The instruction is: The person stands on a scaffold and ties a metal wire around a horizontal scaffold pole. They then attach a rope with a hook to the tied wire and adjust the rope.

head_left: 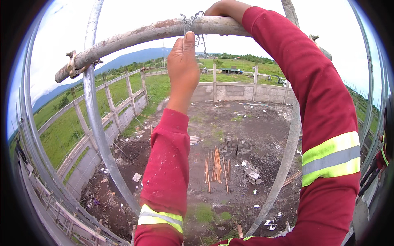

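1 rusty pipe (pixel 152 33) partly hides the right hand (pixel 216 9).

A round grey metal pipe (pixel 139 35), matt and rough with rust-brown patches; thin twisted grey metal wire (pixel 188 25); a tall silver metal pole (pixel 94 108), smooth, faintly glossy; a long dark-red cloth sleeve (pixel 167 164), matt, pale-specked.

1. Wire (pixel 188 26) loops around the crossbar (pixel 135 35), above the left hand (pixel 184 69).
2. The right hand (pixel 219 9) rests over the crossbar, right of the wire.
3. The left upright (pixel 93 110) crosses behind the crossbar (a clamp (pixel 73 64) sits there).
4. Rods (pixel 216 165) lie on the ground (pixel 164 172) below, before the wall (pixel 234 92).
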A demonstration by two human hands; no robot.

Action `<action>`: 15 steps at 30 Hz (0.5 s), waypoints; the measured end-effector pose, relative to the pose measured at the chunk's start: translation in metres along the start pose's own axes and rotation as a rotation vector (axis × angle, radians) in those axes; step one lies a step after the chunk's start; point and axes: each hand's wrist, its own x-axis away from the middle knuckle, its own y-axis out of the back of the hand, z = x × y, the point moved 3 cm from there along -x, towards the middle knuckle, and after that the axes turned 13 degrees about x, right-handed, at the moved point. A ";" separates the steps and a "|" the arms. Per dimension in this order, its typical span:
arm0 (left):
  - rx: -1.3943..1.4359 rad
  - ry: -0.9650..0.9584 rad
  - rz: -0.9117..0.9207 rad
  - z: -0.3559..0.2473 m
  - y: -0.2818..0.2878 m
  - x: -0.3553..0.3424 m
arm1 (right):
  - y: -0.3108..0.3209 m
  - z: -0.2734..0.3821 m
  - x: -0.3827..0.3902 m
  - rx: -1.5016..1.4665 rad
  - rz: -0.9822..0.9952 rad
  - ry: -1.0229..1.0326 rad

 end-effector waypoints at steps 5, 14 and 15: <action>-0.004 0.053 -0.008 -0.002 -0.001 0.003 | -0.030 -0.021 -0.020 -0.061 0.243 -0.030; 0.075 0.104 -0.027 -0.001 -0.007 0.004 | -0.036 -0.105 -0.074 -1.112 -0.081 0.005; -0.010 0.088 -0.071 -0.003 -0.007 0.002 | -0.031 -0.101 -0.069 -1.080 -0.219 0.028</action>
